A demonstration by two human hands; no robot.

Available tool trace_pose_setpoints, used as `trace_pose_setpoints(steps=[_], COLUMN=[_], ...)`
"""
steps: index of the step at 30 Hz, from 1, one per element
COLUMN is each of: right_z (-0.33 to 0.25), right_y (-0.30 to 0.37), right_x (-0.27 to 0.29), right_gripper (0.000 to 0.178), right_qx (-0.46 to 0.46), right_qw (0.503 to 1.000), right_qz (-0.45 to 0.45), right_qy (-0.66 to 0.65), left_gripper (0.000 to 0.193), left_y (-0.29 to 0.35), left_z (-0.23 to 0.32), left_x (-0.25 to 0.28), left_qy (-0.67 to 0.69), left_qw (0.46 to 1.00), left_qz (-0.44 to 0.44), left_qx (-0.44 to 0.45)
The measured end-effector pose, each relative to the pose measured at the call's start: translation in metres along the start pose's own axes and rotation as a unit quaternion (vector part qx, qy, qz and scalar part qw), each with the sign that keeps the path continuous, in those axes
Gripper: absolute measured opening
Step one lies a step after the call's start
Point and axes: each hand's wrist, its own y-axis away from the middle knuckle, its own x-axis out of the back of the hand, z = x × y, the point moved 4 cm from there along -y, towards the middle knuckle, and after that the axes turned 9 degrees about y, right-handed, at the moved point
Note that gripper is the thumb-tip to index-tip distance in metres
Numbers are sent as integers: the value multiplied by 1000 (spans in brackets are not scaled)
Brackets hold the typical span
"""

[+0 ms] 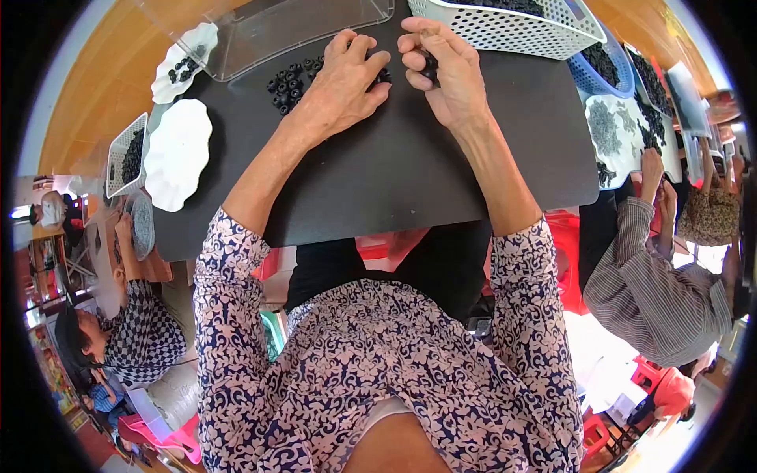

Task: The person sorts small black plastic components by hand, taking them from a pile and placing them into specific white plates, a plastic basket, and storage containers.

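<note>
On the dark table lies a small heap of round black pieces (pixel 287 88) with a hole in the middle of each. My left hand (pixel 347 83) rests palm down over the right side of the heap, its fingers bent and spread, the thumb apart from the index finger. What lies under the palm is hidden. To its right, my right hand (pixel 451 75) is raised and curled around a few black pieces (pixel 430 68), which show between the fingers and palm. Its thumb and index finger meet at the tips; whether a piece is pinched there I cannot tell.
A clear plastic tray (pixel 300 35) stands behind the heap, a white perforated basket (pixel 520 33) of black pieces at the back right. White scalloped plates (pixel 180 154) line the left edge. A blue basket (pixel 582 75) is further right. Other people sit at both sides.
</note>
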Motion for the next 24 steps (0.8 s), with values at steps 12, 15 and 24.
trace_pose_setpoints(steps=[12,15,24], right_z=[-14,-15,-15], right_y=[2,4,9], right_x=[4,-3,-16], right_gripper=[21,24,30], right_qx=[27,93,225], right_qw=[930,895,841], right_qz=[73,40,36], right_qy=[359,434,491], left_gripper=[25,17,12], left_y=[-1,-2,5], left_z=[-2,-3,-3], left_x=[-8,2,-20], left_qy=[76,318,773], left_qw=[995,926,561], left_qz=[71,133,156], left_qx=[-8,154,250])
